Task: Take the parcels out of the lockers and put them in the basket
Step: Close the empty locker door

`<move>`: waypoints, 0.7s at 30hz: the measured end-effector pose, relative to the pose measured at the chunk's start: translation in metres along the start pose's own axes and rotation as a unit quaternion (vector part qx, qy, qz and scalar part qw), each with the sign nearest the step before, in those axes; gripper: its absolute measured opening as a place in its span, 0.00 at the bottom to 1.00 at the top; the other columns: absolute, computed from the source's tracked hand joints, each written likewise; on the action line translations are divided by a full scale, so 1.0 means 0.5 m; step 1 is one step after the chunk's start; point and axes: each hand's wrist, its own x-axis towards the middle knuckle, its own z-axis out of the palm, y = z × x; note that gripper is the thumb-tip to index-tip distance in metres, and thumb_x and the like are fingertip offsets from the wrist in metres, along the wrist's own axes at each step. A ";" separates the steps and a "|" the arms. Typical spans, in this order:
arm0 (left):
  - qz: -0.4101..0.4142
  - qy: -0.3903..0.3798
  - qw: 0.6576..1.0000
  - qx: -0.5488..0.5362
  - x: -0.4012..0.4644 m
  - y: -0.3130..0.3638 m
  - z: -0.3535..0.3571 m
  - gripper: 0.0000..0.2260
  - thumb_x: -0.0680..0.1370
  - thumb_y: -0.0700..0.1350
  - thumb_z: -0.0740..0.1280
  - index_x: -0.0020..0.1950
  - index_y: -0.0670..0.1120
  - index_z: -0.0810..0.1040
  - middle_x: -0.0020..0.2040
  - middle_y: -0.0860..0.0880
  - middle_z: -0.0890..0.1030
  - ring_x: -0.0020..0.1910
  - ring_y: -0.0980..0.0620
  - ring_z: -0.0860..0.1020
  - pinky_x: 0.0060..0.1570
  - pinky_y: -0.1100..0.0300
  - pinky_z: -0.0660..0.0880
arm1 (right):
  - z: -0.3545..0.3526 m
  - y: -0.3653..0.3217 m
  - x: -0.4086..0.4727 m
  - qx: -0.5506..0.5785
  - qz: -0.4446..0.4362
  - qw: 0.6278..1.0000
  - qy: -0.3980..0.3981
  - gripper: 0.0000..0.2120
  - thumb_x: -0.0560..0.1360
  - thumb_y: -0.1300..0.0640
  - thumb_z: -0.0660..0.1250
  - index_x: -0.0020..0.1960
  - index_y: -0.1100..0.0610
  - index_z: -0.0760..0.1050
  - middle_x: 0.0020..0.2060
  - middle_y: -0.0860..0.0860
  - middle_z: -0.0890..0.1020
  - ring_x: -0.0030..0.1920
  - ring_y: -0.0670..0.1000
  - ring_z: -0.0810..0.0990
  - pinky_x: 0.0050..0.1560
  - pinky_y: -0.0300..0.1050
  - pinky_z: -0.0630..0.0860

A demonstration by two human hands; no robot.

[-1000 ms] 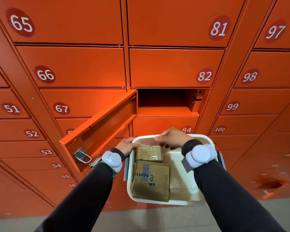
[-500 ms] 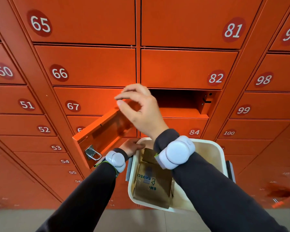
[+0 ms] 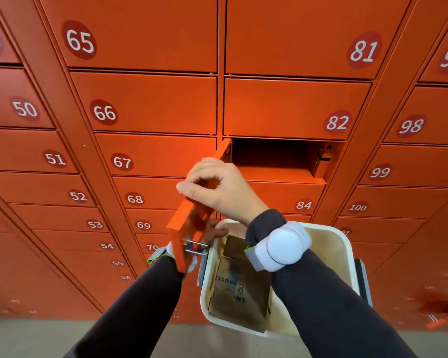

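Locker 83's compartment [image 3: 277, 161] stands open, dark and empty inside. Its orange door [image 3: 192, 223] is swung out toward me, almost edge-on, with a metal latch at its lower end. My right hand [image 3: 217, 189] grips the door's top edge with curled fingers. My left hand [image 3: 215, 232] is mostly hidden behind the door; its fingers hold the rim of the white basket [image 3: 347, 244]. In the basket lie a large brown parcel [image 3: 241, 290] with printed lettering and a smaller brown parcel [image 3: 234, 245] behind it, partly covered by my right wrist.
A wall of shut orange lockers fills the view: 65 to 70 on the left, 81, 82 and 84 around the open one, 97 to 100 on the right. A grey floor strip runs along the bottom.
My right hand rose from the basket to the locker door and took hold of its edge. The door has swung from wide open to nearly edge-on. My left hand still holds the basket.
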 end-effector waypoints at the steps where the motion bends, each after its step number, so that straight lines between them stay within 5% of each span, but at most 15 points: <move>1: -0.021 -0.016 1.000 -0.006 -0.002 -0.004 0.004 0.19 0.77 0.26 0.57 0.66 0.23 0.59 0.60 0.35 0.70 0.32 0.71 0.77 0.67 0.58 0.67 | -0.011 0.004 -0.008 0.016 0.004 1.000 0.004 0.09 0.71 0.58 0.71 0.33 0.60 0.81 0.33 0.46 0.78 0.44 0.50 0.77 0.61 0.46 0.68; 3: -0.062 -0.045 0.997 -0.010 -0.006 -0.014 0.002 0.16 0.78 0.28 0.56 0.63 0.21 0.63 0.61 0.27 0.71 0.33 0.65 0.80 0.55 0.62 0.74 | -0.037 0.012 -0.025 0.058 0.015 0.998 0.028 0.11 0.70 0.58 0.69 0.30 0.60 0.79 0.33 0.49 0.78 0.48 0.52 0.77 0.62 0.45 0.67; 5: -0.069 -0.076 0.995 0.015 -0.011 -0.012 0.006 0.10 0.78 0.33 0.59 0.56 0.29 0.75 0.50 0.37 0.77 0.34 0.53 0.77 0.35 0.74 0.73 | -0.064 0.023 -0.042 0.097 0.035 0.994 0.048 0.12 0.70 0.58 0.66 0.28 0.57 0.77 0.38 0.52 0.79 0.55 0.51 0.76 0.61 0.42 0.68; 7: -0.044 -0.105 0.993 0.017 -0.019 0.006 0.013 0.09 0.76 0.37 0.63 0.55 0.41 0.78 0.45 0.48 0.76 0.32 0.61 0.71 0.24 0.79 0.66 | -0.093 0.036 -0.063 0.124 0.051 0.990 0.053 0.12 0.70 0.59 0.63 0.28 0.56 0.75 0.47 0.54 0.80 0.56 0.47 0.75 0.58 0.36 0.68; 10: -0.059 -0.132 0.989 -0.015 -0.004 0.010 0.044 0.12 0.74 0.34 0.64 0.56 0.42 0.78 0.45 0.45 0.77 0.35 0.56 0.74 0.29 0.77 0.69 | -0.143 0.060 -0.102 0.154 0.088 0.983 0.051 0.12 0.72 0.58 0.61 0.31 0.58 0.76 0.58 0.54 0.77 0.59 0.44 0.75 0.56 0.33 0.69; 14: -0.065 -0.145 0.987 -0.012 -0.002 0.023 0.071 0.05 0.75 0.38 0.65 0.49 0.41 0.78 0.43 0.41 0.78 0.42 0.48 0.74 0.45 0.59 0.69 | -0.210 0.074 -0.139 0.133 0.157 0.979 0.007 0.11 0.72 0.47 0.62 0.42 0.49 0.82 0.64 0.44 0.74 0.62 0.42 0.75 0.55 0.36 0.73; 18: -0.055 -0.148 0.987 -0.021 0.007 0.041 0.093 0.04 0.76 0.41 0.65 0.42 0.46 0.77 0.37 0.45 0.77 0.34 0.51 0.73 0.35 0.65 0.69 | -0.275 0.070 -0.154 0.053 0.189 0.980 -0.023 0.10 0.67 0.47 0.68 0.48 0.39 0.81 0.57 0.37 0.78 0.56 0.41 0.79 0.48 0.32 0.75; 21: -0.047 -0.143 0.988 -0.026 0.013 0.054 0.099 0.06 0.76 0.40 0.65 0.51 0.43 0.79 0.37 0.47 0.77 0.33 0.55 0.72 0.29 0.72 0.68 | -0.308 0.072 -0.157 0.037 0.188 0.981 -0.023 0.14 0.68 0.57 0.70 0.49 0.40 0.78 0.49 0.38 0.81 0.48 0.39 0.81 0.43 0.30 0.76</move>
